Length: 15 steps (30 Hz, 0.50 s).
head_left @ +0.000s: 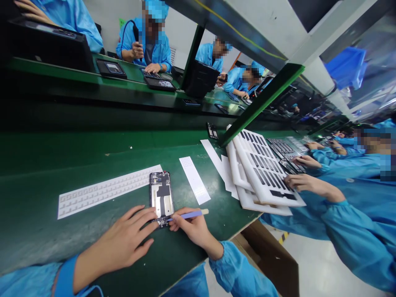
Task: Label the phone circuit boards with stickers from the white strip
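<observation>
An opened phone body (163, 196) lies on the green bench, its circuit parts and metal back plate exposed. My left hand (126, 235) rests beside its lower left, fingers stretched out and fingertips touching its lower edge. Between the fingers of my right hand (192, 227) is a thin purple tool with a pale end, like tweezers (193, 214). Its working tip meets the phone's lower end, where the exact contact is too small to make out. Left of the phone lies a long white sheet of small grey stickers (105, 190). A narrower white sticker sheet (194, 180) lies to its right.
White foam trays (260, 165) with black strips are stacked at the right, where a co-worker's hand (312, 185) reaches in. Another phone body (212, 130) lies near a green post (262, 103). Co-workers sit across the bench. An open cardboard box (272, 255) stands below the bench edge.
</observation>
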Each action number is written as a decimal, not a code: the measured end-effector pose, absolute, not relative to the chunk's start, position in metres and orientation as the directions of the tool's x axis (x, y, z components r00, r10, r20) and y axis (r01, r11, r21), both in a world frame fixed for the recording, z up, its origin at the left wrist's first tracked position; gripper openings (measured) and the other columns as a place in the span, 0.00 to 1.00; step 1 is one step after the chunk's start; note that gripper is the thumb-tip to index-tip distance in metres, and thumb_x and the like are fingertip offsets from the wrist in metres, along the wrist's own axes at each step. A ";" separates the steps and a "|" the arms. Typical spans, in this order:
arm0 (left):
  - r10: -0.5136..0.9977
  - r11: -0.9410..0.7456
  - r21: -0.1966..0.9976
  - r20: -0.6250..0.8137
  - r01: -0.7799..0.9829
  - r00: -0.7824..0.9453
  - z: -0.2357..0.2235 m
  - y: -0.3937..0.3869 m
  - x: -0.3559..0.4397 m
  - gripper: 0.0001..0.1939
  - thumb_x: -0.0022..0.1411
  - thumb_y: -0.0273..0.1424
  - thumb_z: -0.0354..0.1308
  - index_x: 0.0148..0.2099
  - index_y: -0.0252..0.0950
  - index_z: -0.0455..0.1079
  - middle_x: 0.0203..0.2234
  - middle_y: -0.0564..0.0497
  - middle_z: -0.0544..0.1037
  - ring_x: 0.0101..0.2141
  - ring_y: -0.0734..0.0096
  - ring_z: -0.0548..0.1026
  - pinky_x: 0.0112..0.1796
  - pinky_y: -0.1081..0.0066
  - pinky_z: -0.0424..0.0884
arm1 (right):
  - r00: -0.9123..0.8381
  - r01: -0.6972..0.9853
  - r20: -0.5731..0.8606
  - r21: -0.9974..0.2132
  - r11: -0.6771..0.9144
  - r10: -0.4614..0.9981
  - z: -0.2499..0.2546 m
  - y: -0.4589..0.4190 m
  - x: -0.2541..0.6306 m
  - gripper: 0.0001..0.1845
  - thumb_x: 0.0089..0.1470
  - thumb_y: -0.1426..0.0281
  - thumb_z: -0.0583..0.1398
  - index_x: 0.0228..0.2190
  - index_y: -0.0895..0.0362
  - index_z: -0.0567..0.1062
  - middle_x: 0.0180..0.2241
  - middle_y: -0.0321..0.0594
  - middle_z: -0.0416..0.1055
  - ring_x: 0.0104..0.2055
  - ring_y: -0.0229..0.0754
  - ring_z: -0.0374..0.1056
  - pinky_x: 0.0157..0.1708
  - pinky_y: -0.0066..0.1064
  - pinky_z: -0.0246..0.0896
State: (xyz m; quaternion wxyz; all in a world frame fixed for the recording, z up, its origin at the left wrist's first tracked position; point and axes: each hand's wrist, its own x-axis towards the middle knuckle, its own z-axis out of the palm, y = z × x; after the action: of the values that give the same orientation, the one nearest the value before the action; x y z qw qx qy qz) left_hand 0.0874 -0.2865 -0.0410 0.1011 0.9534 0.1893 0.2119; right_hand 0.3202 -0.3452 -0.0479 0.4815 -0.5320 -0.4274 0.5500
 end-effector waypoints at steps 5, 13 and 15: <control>0.390 -0.915 0.252 0.365 0.314 0.845 -0.041 -0.286 0.087 0.17 0.66 0.32 0.54 0.57 0.42 0.67 0.52 0.50 0.73 0.55 0.61 0.68 0.59 0.56 0.60 | 0.018 -0.062 -0.160 -0.985 -0.159 0.987 -0.048 -0.346 0.321 0.17 0.52 0.57 0.67 0.30 0.61 0.79 0.26 0.43 0.79 0.24 0.40 0.75 0.26 0.28 0.73; 0.353 -0.933 0.199 0.355 0.299 0.866 -0.040 -0.285 0.086 0.20 0.66 0.29 0.51 0.60 0.45 0.66 0.53 0.49 0.72 0.56 0.60 0.67 0.58 0.54 0.61 | 0.008 -0.039 -0.134 -0.990 -0.134 0.991 -0.049 -0.346 0.320 0.16 0.54 0.59 0.66 0.30 0.60 0.78 0.26 0.42 0.78 0.24 0.39 0.75 0.26 0.27 0.72; 0.359 -0.931 0.207 0.382 0.300 0.852 -0.040 -0.285 0.087 0.20 0.66 0.29 0.51 0.59 0.45 0.67 0.52 0.49 0.73 0.56 0.60 0.68 0.58 0.54 0.60 | 0.029 -0.016 -0.124 -0.992 -0.123 0.992 -0.049 -0.346 0.318 0.16 0.54 0.58 0.66 0.32 0.59 0.78 0.25 0.41 0.78 0.24 0.40 0.75 0.25 0.28 0.72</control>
State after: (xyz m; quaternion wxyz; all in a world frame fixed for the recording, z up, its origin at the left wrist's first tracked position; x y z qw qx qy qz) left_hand 0.0869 -0.2852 -0.0405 0.0699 0.9596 0.1715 0.2116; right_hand 0.3183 -0.3457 -0.0491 0.4790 -0.5337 -0.4570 0.5262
